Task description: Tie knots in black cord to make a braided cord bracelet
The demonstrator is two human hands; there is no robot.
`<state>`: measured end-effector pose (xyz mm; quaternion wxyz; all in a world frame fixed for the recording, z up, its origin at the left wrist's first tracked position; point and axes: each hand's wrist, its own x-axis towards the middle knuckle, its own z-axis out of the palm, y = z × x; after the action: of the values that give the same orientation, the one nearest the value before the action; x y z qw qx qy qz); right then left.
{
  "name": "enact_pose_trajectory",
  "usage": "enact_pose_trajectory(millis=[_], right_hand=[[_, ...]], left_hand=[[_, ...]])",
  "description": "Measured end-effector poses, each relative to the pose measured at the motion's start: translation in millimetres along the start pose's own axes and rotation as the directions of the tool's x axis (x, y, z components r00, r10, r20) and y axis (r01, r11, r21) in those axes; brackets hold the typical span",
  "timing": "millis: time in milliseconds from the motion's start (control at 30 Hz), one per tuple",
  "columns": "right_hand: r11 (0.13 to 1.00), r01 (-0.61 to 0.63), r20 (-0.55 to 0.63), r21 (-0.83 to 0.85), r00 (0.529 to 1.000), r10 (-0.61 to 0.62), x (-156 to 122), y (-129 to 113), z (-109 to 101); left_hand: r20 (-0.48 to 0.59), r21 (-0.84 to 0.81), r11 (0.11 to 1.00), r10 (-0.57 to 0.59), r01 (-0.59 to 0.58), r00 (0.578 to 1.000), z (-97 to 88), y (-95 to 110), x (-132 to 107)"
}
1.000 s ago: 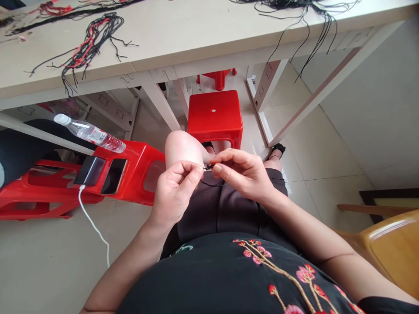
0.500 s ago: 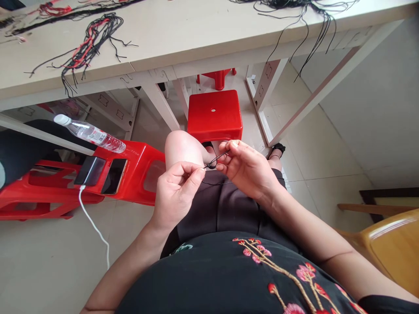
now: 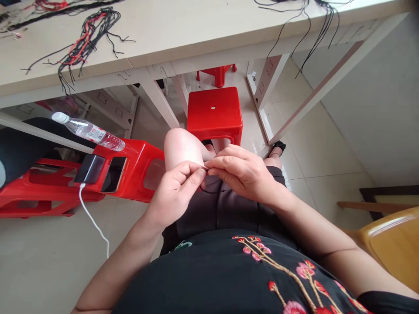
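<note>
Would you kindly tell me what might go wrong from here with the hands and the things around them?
The thin black cord is mostly hidden between the left hand and right hand, so it might slip unnoticed. The white cable running off the dark device on the red stool could be snagged, perhaps dragging that device down.

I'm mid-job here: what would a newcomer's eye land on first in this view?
Probably the bright red stool, on the floor at upper middle, just beyond the bare knee. Next, the pink and red blossoms embroidered on the dark top at lower right. Then the hands meeting at the centre: the left hand pinches a mostly hidden black cord, the right hand's fingertips close beside it.
</note>
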<state>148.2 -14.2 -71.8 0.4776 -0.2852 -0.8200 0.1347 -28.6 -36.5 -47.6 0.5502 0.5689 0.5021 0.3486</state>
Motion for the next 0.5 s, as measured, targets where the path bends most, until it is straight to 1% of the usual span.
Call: enact_pose_trajectory(millis=[33, 100, 133, 167, 200, 267, 300, 333, 367, 400, 467, 500], right_hand=[[1.0, -0.007, 0.002, -0.018, 1.0, 0.007, 0, 0, 0], [0.999, -0.026, 0.001, -0.038, 1.0, 0.026, 0, 0, -2], [0.999, -0.038, 0.005, -0.028, 0.999, 0.038, 0, 0, -3], [0.999, -0.052, 0.012, -0.007, 0.999, 0.052, 1, -1, -4], [0.998, -0.068, 0.02, 0.017, 0.998, 0.067, 1, -2, -5], [0.993, -0.102, 0.034, 0.06, 0.994, 0.1, 1, -5, -6], [0.991, -0.114, 0.039, 0.076, 0.993, 0.112, 2, -6, -7], [0.989, -0.121, 0.043, 0.09, 0.992, 0.117, 2, -7, -7], [0.988, -0.121, 0.045, 0.1, 0.992, 0.117, 2, -8, -8], [0.988, -0.115, 0.046, 0.103, 0.993, 0.111, 2, -9, -8], [0.992, -0.092, 0.051, 0.09, 0.995, 0.088, 3, -10, -9], [0.993, -0.083, 0.062, 0.078, 0.995, 0.079, 3, -11, -9]], left_hand=[[0.075, -0.001, 0.999, -0.047, 0.048, 0.996, -2.5, 1, -1], [0.198, -0.037, 0.992, -0.112, 0.122, 0.974, -5.7, 3, -3], [0.24, -0.063, 0.988, -0.123, 0.142, 0.963, -6.0, 3, -4], [0.256, -0.081, 0.986, -0.122, 0.147, 0.959, -5.4, 3, -4], [0.238, -0.083, 0.988, -0.109, 0.132, 0.965, -4.0, 2, -5], [0.121, -0.05, 0.997, -0.056, 0.063, 0.991, 0.3, -2, -3], [0.058, -0.034, 0.999, -0.021, 0.023, 0.998, 2.6, -4, -2], [0.02, -0.024, 1.0, 0.012, -0.011, 1.0, 4.7, -6, -1], [0.017, -0.02, 0.999, 0.034, -0.033, 0.999, 6.3, -8, 0], [0.04, -0.021, 0.999, 0.042, -0.041, 0.998, 7.2, -9, 0], [0.083, -0.037, 0.999, 0.032, -0.029, 0.996, 7.5, -9, 0], [0.083, -0.058, 0.998, 0.021, -0.017, 0.996, 7.1, -8, -1]])
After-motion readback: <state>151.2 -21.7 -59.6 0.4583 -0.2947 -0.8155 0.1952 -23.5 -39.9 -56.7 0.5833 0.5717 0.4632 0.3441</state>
